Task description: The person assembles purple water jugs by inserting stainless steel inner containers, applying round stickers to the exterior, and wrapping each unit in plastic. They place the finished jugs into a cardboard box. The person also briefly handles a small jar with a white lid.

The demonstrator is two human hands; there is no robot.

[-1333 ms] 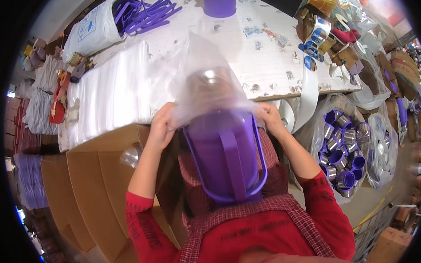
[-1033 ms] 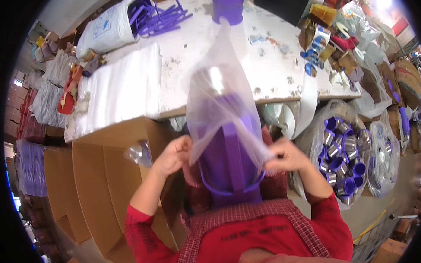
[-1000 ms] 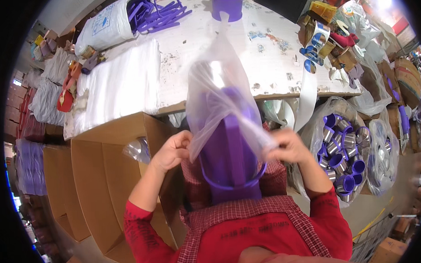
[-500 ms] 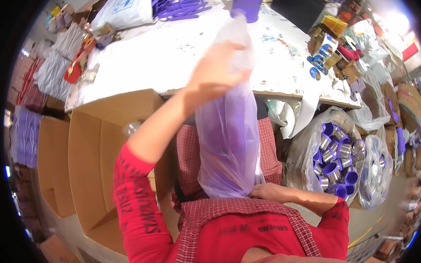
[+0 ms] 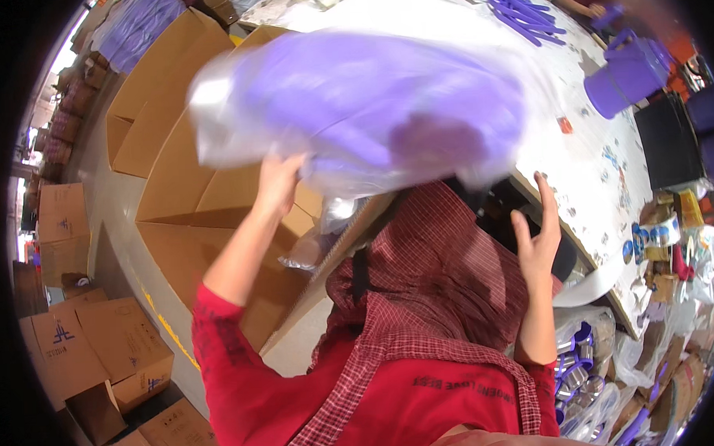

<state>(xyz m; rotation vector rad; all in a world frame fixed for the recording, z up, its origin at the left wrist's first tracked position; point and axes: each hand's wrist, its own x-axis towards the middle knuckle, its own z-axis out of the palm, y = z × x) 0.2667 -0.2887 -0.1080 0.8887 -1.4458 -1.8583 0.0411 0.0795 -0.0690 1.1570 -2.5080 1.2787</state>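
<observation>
A clear plastic bag [image 5: 361, 105], blurred by motion, lies sideways in the air with something large and purple inside; its exact kind cannot be made out. My left hand [image 5: 280, 181] grips the bag's lower edge near its left end. Below and right of the bag, my right hand [image 5: 539, 244] is raised with fingers spread and nothing in it. Under the bag stands a tall open cardboard box [image 5: 181, 245], partly covered by it, with clear plastic-wrapped pieces [image 5: 307, 248] inside.
On the white table [image 5: 599, 167] to the right are a purple bucket-like container [image 5: 623, 76] and purple strips [image 5: 519, 11]. Purple-and-steel cups [image 5: 574, 365] sit in a bag at lower right. Cardboard cartons [image 5: 102, 342] stand on the floor at left. Another person's hand [image 5: 597, 10] shows at far right.
The bag has swung from upright before my apron to sideways over the box. My right hand has let go and opened. The view has turned left.
</observation>
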